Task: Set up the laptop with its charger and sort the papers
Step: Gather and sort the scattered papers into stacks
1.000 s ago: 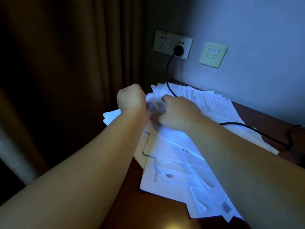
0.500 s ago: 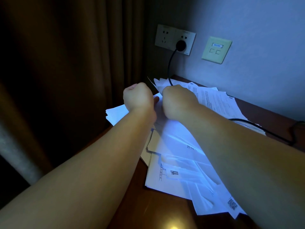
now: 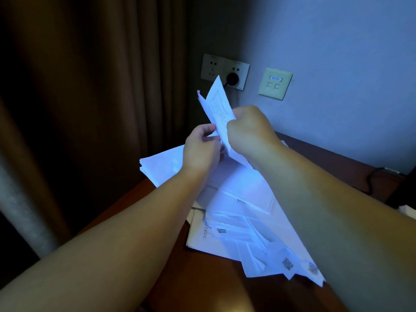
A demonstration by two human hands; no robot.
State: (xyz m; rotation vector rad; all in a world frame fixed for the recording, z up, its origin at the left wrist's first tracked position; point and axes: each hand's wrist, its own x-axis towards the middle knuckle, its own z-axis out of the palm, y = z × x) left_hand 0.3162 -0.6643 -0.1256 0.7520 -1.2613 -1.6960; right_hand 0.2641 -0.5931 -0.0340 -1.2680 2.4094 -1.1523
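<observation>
Brown pleated curtain (image 3: 90,109) left of the hands; cream square data-port wall plate (image 3: 275,83) beyond them; reddish-brown wooden tabletop (image 3: 202,278) beneath.

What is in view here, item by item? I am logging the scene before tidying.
Folded white paper sheets: one bunch, raised, gripped by both hands.
Loose white paper pile: one, on the table.
Brown wooden table: one, below.
White double wall socket: one, black round plug in it.
Cream data wall plate: one, right of the socket.
Black cable: one, far right.
Brown curtain: left.
Left hand; right hand.
</observation>
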